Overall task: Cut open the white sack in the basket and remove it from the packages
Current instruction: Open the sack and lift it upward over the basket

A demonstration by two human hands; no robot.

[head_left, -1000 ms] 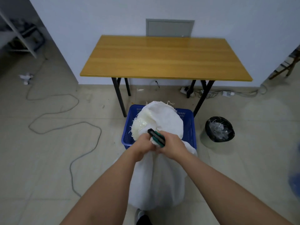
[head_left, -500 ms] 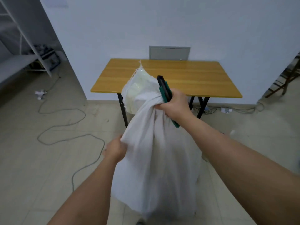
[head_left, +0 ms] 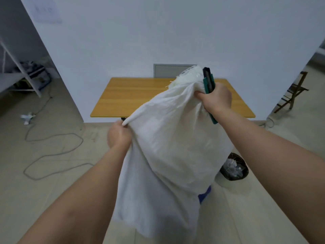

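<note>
The white sack [head_left: 168, 155] hangs in the air in front of me, limp and creased, its frayed top raised to the right. My right hand [head_left: 217, 98] grips the sack's upper end together with a green and black utility knife [head_left: 208, 83]. My left hand [head_left: 119, 136] pinches a fold of the sack's left side, lower down. Only a small corner of the blue basket [head_left: 204, 195] shows below the sack; the packages are hidden behind the cloth.
A wooden table [head_left: 133, 97] stands against the white wall behind the sack. A black bin [head_left: 235, 168] with clear plastic in it sits on the floor at the right. A grey cable [head_left: 52, 155] loops across the tiled floor at the left.
The sack has been lifted up out of the basket. My right hand rose and swung right with the sack's top and the knife; my left hand moved to the sack's side.
</note>
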